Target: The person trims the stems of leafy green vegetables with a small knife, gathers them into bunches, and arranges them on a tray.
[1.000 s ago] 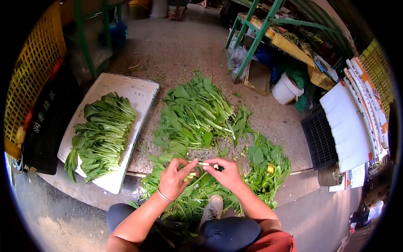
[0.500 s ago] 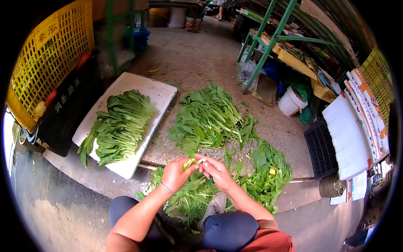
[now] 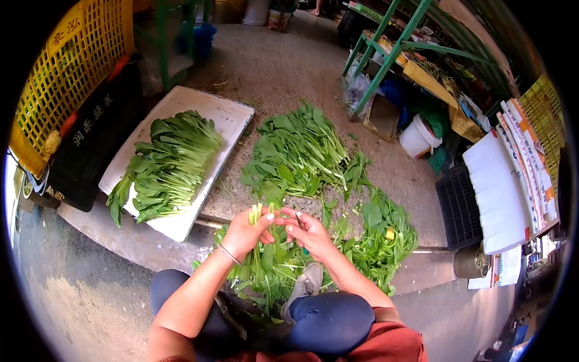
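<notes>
My left hand [image 3: 243, 232], a bracelet on its wrist, is closed around several stalks of leafy greens [image 3: 254, 213]; their pale cut ends point up and leaves hang below. Close beside it, my right hand [image 3: 312, 236] grips a small knife [image 3: 298, 219], its dark blade between the fingers and a bit of green handle showing under the palm. Ahead of my hands lies a pile of leafy greens [image 3: 301, 151] on the concrete. To the left, neatly lined-up greens [image 3: 175, 163] rest on a white foam board [image 3: 181, 99]. Loose leaves [image 3: 386, 235] lie around my shoe.
A yellow crate [image 3: 72, 66] and a black box [image 3: 90, 145] stand at the left. On the right are a green metal rack [image 3: 392, 54], a white bucket [image 3: 417, 137], a black crate [image 3: 459, 211] and upright foam boards [image 3: 497, 190].
My left hand has turned the stalks so their cut ends point up. The right hand has moved slightly away from them, and the dark blade now shows. The view has shifted slightly.
</notes>
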`<state>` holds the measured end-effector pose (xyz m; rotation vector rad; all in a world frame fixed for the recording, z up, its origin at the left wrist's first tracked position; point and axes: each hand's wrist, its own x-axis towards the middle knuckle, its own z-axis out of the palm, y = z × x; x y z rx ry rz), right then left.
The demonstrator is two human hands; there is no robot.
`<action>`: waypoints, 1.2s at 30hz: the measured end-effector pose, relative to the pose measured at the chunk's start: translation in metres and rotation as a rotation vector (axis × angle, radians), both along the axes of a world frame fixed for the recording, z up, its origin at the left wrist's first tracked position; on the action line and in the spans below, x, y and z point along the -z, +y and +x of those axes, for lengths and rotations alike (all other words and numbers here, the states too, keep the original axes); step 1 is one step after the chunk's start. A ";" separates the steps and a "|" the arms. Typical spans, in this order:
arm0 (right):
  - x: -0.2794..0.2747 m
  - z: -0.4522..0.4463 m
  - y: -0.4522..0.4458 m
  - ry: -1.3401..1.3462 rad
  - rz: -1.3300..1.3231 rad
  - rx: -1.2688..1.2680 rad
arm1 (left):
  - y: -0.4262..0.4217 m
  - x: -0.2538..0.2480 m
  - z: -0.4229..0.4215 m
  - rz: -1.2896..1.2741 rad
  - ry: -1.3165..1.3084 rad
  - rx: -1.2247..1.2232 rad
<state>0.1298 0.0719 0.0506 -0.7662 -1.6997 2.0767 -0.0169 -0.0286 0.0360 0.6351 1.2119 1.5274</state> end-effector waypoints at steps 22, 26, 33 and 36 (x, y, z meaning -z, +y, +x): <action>0.062 0.022 0.182 -0.494 0.610 0.595 | 0.047 0.032 -0.019 -0.154 -0.065 -0.137; 0.032 0.030 0.123 -0.192 0.335 0.582 | 0.047 0.037 -0.008 -0.134 0.428 -0.160; 0.039 0.020 0.065 -0.207 0.209 0.150 | 0.034 0.015 0.008 0.145 1.449 -0.119; 0.046 0.012 0.056 -0.188 0.119 0.095 | 0.029 0.027 0.003 -0.149 1.320 0.130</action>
